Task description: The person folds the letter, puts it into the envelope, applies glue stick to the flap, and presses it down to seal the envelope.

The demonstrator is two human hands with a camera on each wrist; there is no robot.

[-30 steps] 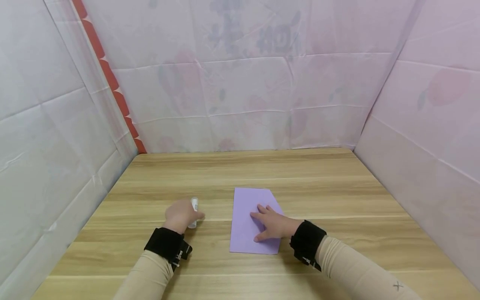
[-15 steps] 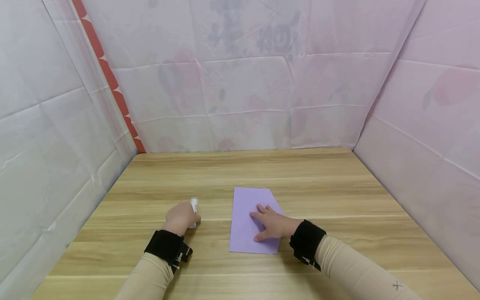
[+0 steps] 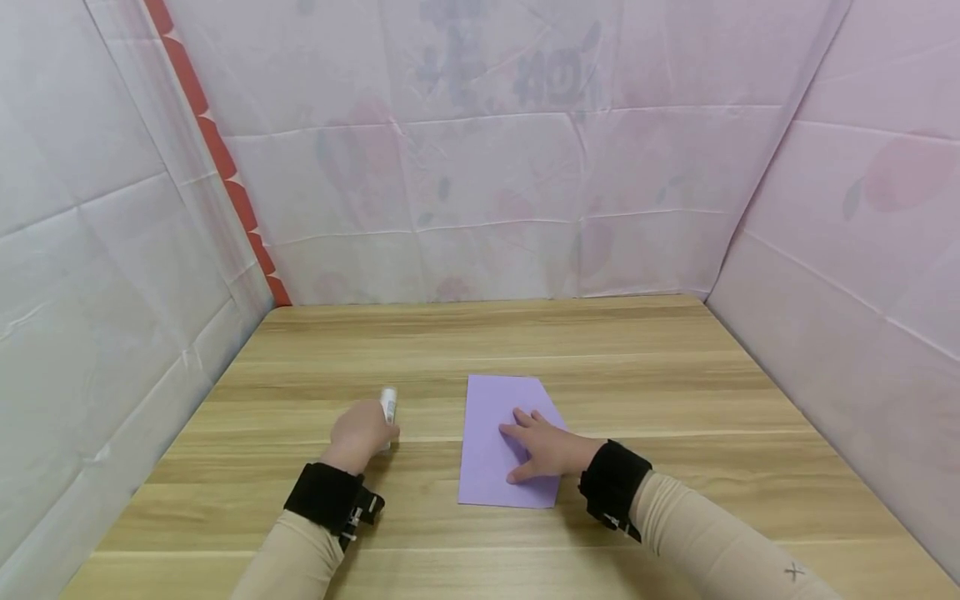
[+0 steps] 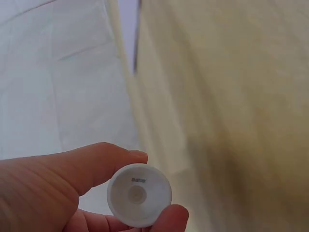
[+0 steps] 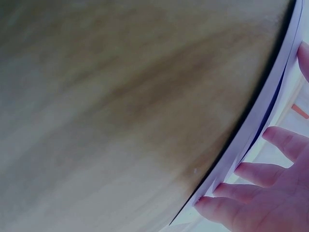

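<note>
A lilac sheet of paper [image 3: 504, 421] lies flat on the wooden table [image 3: 480, 333]. My right hand [image 3: 546, 454] rests on it with fingers spread and straight; the right wrist view shows those fingertips [image 5: 251, 171] on the paper's edge [image 5: 251, 130]. To the left, my left hand [image 3: 362, 433] grips a small white glue stick [image 3: 387, 404]. In the left wrist view the stick's round white end [image 4: 139, 194] sits pinched between thumb and finger.
Pale pink and white sheeting [image 3: 480, 167] walls the table on the left, back and right. A red scalloped strip [image 3: 225, 175] runs down the back left corner. Both wrists wear black bands over beige sleeves.
My left hand has tightened round the glue stick and tipped it slightly, its white end now showing farther from me. The right hand and the paper have not moved.
</note>
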